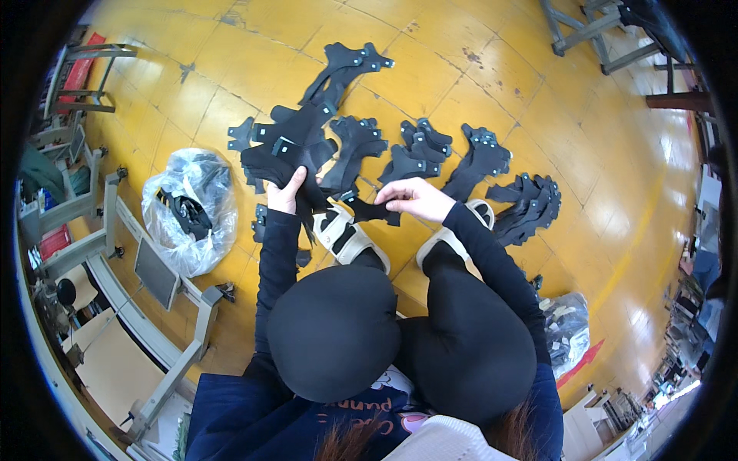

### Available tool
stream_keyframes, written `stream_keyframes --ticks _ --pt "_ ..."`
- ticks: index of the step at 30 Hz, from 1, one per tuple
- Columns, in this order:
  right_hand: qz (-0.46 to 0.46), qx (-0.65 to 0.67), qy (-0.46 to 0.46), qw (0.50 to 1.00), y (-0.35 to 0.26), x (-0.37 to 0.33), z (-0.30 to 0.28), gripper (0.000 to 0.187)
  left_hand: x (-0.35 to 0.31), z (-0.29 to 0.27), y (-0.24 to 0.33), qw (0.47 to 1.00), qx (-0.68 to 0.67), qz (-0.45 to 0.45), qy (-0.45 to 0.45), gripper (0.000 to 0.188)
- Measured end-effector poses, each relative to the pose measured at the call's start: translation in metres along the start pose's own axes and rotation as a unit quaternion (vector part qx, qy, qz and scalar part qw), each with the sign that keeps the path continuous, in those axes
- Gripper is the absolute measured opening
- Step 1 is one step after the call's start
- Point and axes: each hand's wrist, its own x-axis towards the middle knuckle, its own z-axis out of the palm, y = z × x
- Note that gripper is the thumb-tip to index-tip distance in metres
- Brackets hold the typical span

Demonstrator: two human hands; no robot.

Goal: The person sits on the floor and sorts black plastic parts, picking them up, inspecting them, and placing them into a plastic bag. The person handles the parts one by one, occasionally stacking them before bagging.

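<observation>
My left hand [284,194] is closed on a small stack of black cut fabric pieces [280,157], thumb on top; a small white tag shows on them. My right hand [419,200] pinches one black fabric piece [370,210] by its edge, low over the floor near my left sandal. Just beyond my hands, more piles of the same curved black pieces lie on the floor: a middle pile [355,146], a small pile [419,150] and a fanned row [477,161]. Farther right is another overlapping row [530,207].
A clear plastic bag [192,223] with black pieces sits to the left, beside a grey metal machine frame [196,326]. A second plastic bag [567,326] lies at the right. My cream sandals [346,238] stand on the yellow tiled floor [254,46]. Metal stand legs [588,34] are at the far right.
</observation>
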Motion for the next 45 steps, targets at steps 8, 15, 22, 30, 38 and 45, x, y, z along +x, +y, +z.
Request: stream_keyframes --ticks 8,15,22,30,38,45 --pt "-0.017 -0.094 0.3 0.949 0.024 0.047 -0.034 0.048 -0.003 0.019 -0.005 0.997 0.032 0.064 0.012 0.029" --pt "-0.132 -0.112 0.308 0.936 -0.04 0.02 -0.003 0.022 -0.013 0.035 -0.018 0.998 0.057 0.014 -0.004 0.031" --pt "-0.103 -0.246 0.252 0.93 -0.049 0.013 0.018 0.026 -0.012 0.036 -0.042 0.994 0.103 -0.015 -0.018 0.04" --pt "-0.053 -0.15 0.224 0.961 -0.021 -0.009 0.008 0.016 -0.013 0.036 -0.016 0.994 0.024 -0.086 -0.056 0.023" --pt "-0.023 -0.041 0.371 0.928 0.025 -0.07 -0.012 0.022 0.0 0.0 -0.011 0.999 0.029 -0.045 -0.002 0.027" --pt "0.007 -0.002 0.307 0.952 0.059 -0.101 0.019 0.021 -0.025 0.037 -0.026 0.943 0.203 -0.002 -0.264 0.032"
